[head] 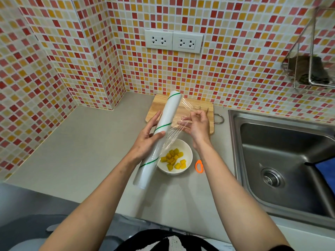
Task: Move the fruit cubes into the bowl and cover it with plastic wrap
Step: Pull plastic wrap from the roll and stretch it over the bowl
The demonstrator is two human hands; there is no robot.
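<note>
- Left hand (147, 140) grips the wrap roll (159, 136), steadying it above the bowl (188, 153).
- Right hand (196, 126) pinches the film (174, 124) (crumpled edge), drawing it clear for covering.

Illumination is bright, even and diffuse, apparently from overhead. Shadows on the counter (87, 142) are soft and faint; a weak shadow lies under the bowl (183, 171) rim on its near side. The tiled wall (235, 69) is uniformly lit with no hot spots. The sink (282, 160) shows broad, dull reflections along its rim and basin walls. The plastic wrap (178, 115) carries thin streaks of glare across its stretched film. Wide-angle distortion bends the tile lines and the counter's left edge, strongest toward the corners. The wire rack (311, 69) at the upper right is soft and smeared. The centre is sharp.
</note>
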